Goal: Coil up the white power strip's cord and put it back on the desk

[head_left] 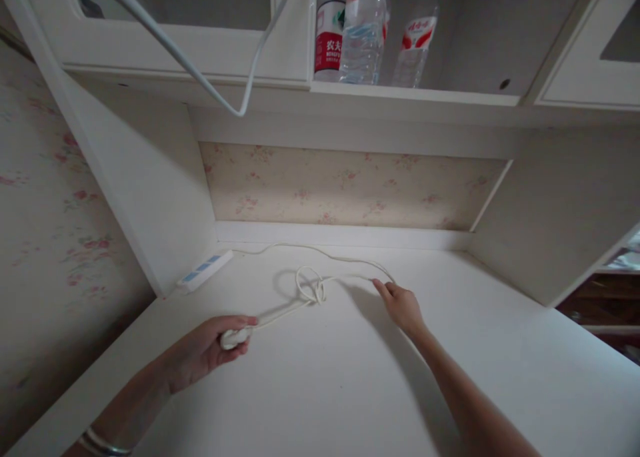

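Note:
A white cable (pixel 310 289) lies on the white desk (pixel 350 390), knotted into a loose loop near its middle. My left hand (pixel 210 347) is closed around the white plug (pixel 234 338) at the cable's near end. My right hand (pixel 400 304) reaches forward with its fingers pinched together at the cable's far bend. The cable runs back along the wall to a white power strip (pixel 204 270) with blue sockets at the left.
A shelf above holds three water bottles (pixel 363 30) with red labels. Another white cord (pixel 200 70) hangs down from the upper left. Floral wallpaper (pixel 345 187) backs the desk; white side panels close it in left and right.

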The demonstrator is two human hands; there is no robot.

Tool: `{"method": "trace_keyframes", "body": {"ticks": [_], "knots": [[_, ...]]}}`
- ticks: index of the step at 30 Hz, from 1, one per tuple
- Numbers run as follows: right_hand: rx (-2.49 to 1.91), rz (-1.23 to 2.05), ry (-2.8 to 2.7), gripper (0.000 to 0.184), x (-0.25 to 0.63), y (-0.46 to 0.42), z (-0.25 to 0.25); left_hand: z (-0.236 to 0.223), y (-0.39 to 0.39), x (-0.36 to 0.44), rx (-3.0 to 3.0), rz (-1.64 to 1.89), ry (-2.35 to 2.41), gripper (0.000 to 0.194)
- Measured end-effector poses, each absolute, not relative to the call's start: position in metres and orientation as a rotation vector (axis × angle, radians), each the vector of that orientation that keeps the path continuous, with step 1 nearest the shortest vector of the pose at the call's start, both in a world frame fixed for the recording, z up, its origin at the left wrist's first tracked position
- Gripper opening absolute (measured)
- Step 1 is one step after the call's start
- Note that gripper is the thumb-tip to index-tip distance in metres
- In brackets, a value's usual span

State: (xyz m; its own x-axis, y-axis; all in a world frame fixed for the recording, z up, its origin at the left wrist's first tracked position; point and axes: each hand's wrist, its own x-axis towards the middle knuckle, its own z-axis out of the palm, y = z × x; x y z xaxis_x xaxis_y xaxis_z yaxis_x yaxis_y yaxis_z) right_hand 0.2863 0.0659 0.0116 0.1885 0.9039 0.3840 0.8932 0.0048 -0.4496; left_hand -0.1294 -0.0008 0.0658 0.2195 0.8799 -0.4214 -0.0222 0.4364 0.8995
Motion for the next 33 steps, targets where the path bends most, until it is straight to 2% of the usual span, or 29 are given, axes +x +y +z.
{"method": "trace_keyframes", "body": {"ticks": [5, 9, 11, 19, 21, 24, 28, 31, 33], "knots": [[-1.535, 0.401, -1.39, 0.059, 0.237, 0.058, 0.029, 0.041, -0.012, -0.087, 0.814, 0.715, 0.889, 0.033], [-1.275, 0.757, -1.419, 0.056, 0.199, 0.04, 0.042, 0.026, -0.012, -0.051, 0.94, 0.655, 0.852, 0.03], [-1.242, 0.81, -1.512, 0.053, 0.186, 0.03, 0.046, 0.024, -0.006, -0.035, 0.944, 0.639, 0.857, 0.029], [-1.272, 0.188, -2.272, 0.037, 0.172, 0.006, 0.047, 0.029, 0.013, -0.002, 1.059, 0.553, 0.772, 0.015], [-1.236, 0.057, -2.411, 0.031, 0.172, 0.006, 0.044, 0.029, 0.014, -0.004, 0.97, 0.518, 0.724, 0.018], [-1.146, -0.001, -2.513, 0.026, 0.171, 0.006, 0.041, 0.029, 0.015, -0.01, 0.822, 0.514, 0.672, 0.032], [-1.058, 0.078, -2.526, 0.033, 0.172, 0.003, 0.038, 0.027, 0.018, -0.016, 0.75, 0.559, 0.811, 0.041], [-1.023, -0.011, -2.548, 0.044, 0.172, 0.0, 0.033, 0.023, 0.02, -0.015, 0.759, 0.609, 0.842, 0.034], [-0.988, -0.111, -2.557, 0.044, 0.171, -0.001, 0.03, 0.019, 0.021, -0.013, 0.749, 0.636, 0.824, 0.03]]}}
